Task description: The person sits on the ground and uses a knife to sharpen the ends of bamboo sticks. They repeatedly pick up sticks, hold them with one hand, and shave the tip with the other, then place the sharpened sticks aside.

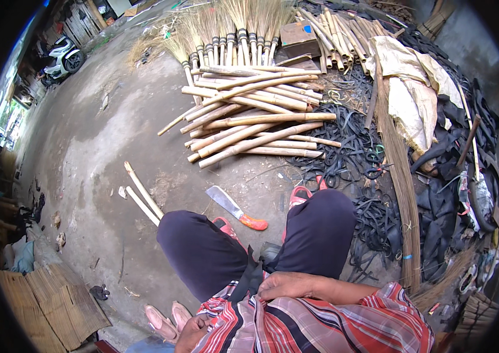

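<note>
My right hand (pixel 284 286) rests in front of my striped shirt with its fingers curled together. A black strip (pixel 248 279) hangs right beside its fingertips, between my thighs. Whether the hand grips the strip, I cannot tell. Low at my left hip is my left hand (pixel 193 333), its fingers bent in against the shirt. What it holds, if anything, is hidden. On the ground ahead of my knees lies a machete (pixel 226 204) with a broad grey blade and an orange handle.
A pile of cut bamboo poles (pixel 255 120) lies ahead, with straw brooms (pixel 234 35) behind it. Black rubber strips (pixel 349 141) heap up at the right beside a long stick bundle (pixel 399 176). Two pale sticks (pixel 143 191) lie left of my knee. A woven mat (pixel 52 306) is at lower left.
</note>
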Demonstrator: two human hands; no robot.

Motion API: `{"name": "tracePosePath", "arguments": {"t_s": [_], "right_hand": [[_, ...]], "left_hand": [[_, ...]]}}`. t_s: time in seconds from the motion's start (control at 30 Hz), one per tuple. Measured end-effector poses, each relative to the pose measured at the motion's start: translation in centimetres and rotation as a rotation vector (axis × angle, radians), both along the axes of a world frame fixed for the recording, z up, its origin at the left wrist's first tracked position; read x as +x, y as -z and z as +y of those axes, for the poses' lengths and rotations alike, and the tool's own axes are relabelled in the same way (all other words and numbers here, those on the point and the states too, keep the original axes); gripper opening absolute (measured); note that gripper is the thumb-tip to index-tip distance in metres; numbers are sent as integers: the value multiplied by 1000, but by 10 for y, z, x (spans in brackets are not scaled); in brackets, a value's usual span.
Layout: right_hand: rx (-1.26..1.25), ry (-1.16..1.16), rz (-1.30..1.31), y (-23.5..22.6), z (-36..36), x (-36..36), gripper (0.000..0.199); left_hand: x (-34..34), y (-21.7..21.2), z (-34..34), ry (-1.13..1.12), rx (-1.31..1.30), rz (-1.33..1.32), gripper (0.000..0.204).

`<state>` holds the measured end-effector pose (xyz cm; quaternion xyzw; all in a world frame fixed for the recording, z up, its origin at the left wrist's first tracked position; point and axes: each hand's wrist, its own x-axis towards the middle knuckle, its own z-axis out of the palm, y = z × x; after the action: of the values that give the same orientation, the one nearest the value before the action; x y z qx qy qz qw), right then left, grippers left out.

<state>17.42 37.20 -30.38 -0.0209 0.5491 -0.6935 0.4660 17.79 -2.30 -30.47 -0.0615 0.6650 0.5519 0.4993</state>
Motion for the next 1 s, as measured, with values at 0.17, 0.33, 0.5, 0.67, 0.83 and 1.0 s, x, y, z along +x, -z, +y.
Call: {"name": "tracePosePath", "arguments": {"t_s": [0.17, 0.33, 0.5, 0.67, 0.83, 1.0], "right_hand": [[-15, -33, 1, -15, 0, 0, 33], [-73, 29, 64, -27, 10, 13, 30], [202, 96, 184, -31, 37, 55, 38], [408, 180, 38, -30, 57, 117, 41], [347, 435, -332, -30, 61, 182, 44], [430, 537, -569, -24, 54, 224, 45]], "left_hand": [[-8, -21, 29, -197, 201, -27, 35], [-24, -45, 65, -215, 255, -149, 40], [-45, -40, 66, 136, 201, -297, 39], [-64, -38, 51, 353, 144, -286, 31], [-86, -35, 60, 476, 170, -386, 23], [-101, -30, 75, 594, 169, -425, 27]]}}
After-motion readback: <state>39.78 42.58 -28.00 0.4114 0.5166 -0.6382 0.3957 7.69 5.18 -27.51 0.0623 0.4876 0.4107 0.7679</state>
